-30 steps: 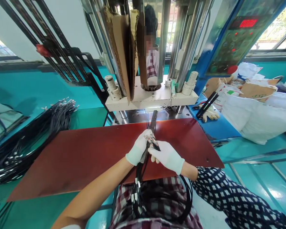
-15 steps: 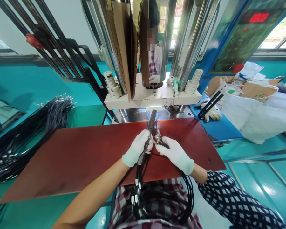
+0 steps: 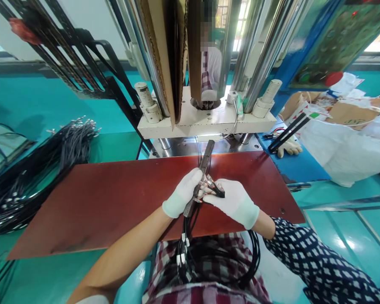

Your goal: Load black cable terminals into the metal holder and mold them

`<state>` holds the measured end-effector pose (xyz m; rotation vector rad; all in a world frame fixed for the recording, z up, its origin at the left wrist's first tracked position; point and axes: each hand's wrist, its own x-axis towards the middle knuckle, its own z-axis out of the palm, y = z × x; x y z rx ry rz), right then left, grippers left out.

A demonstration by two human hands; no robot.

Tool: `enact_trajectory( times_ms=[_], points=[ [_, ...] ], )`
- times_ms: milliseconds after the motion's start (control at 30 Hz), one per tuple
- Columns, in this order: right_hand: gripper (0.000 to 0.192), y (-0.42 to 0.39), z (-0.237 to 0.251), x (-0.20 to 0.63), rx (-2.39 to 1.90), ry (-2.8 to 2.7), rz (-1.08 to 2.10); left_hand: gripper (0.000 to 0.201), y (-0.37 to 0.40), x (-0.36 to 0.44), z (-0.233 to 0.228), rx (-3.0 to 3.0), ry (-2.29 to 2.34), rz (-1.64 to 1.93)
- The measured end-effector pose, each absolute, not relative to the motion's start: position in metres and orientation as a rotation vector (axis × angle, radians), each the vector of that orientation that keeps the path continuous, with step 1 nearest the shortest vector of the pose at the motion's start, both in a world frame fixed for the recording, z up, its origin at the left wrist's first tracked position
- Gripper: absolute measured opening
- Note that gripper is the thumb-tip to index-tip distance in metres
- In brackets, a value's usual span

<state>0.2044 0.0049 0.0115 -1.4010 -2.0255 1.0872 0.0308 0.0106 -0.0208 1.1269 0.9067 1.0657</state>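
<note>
1. The left hand [image 3: 183, 192], in a white glove, was closed around a dark metal bar [image 3: 200, 177], fingers wrapped over its middle; the bar slanted up and away toward the press [image 3: 205, 122].
2. The right hand [image 3: 233, 202], also gloved, pinched a cluster of black cable ends [image 3: 213, 188] with small metal terminals, thumb and forefinger pressed together on them just beside the bar.
3. From those ends the cable bundle [image 3: 215, 257] dropped off the near edge of the red board [image 3: 114, 194] and looped loosely in the person's lap.
4. The cables looked light and limp, likely to sag and tangle; I judged the best hold to be close behind the terminals, where the wire is stiffest. The terminals seemed small and easily bent, so they should not be squeezed hard.
5. The bar looked rigid and heavier, smooth enough to slip in a glove, so a full wrap at mid-length suited it.
6. Farther out, another heap of black cables [image 3: 34, 169] lay on the teal bench to the left, and a spare glove [image 3: 288, 147] rested on the blue surface to the right.
</note>
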Motion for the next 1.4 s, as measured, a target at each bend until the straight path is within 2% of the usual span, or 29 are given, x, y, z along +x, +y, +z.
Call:
enact_trajectory(
  times_ms=[67,100,133,267,367,567,767,1033,1200,1400],
  points=[
    [0.037,0.004,0.015,0.202,-1.448,-2.208,0.834,0.047,0.01,0.03,-0.022,1.156,0.91,1.064],
    [0.039,0.005,0.016,0.201,-1.452,-2.244,0.818,0.048,0.01,0.03,-0.023,1.151,0.893,1.058],
    [0.037,0.006,0.017,0.2,-1.454,-2.236,0.888,0.047,0.009,0.031,-0.023,1.136,0.873,1.054],
    [0.023,0.015,0.016,0.197,-1.379,-1.946,1.489,0.043,0.006,0.033,-0.021,1.118,0.844,1.07],
    [0.019,0.019,0.012,0.196,-1.32,-1.836,1.65,0.042,0.005,0.034,-0.018,1.153,0.905,1.078],
    [0.018,0.018,0.013,0.189,-1.328,-1.83,1.698,0.041,0.003,0.034,-0.018,1.24,1.016,1.145],
    [0.018,0.012,0.014,0.182,-1.406,-1.958,1.463,0.041,-0.002,0.035,-0.021,1.38,1.212,1.253],
    [0.027,0.011,0.017,0.202,-1.261,-1.818,1.314,0.036,0.001,0.035,-0.013,1.294,1.062,1.153],
    [0.026,0.021,0.025,0.216,-1.214,-1.822,1.465,0.038,0.003,0.035,-0.013,1.127,0.897,1.124],
    [0.028,0.028,0.027,0.216,-1.067,-1.734,1.757,0.039,0.001,0.033,-0.007,1.164,0.913,1.087]
  ],
)
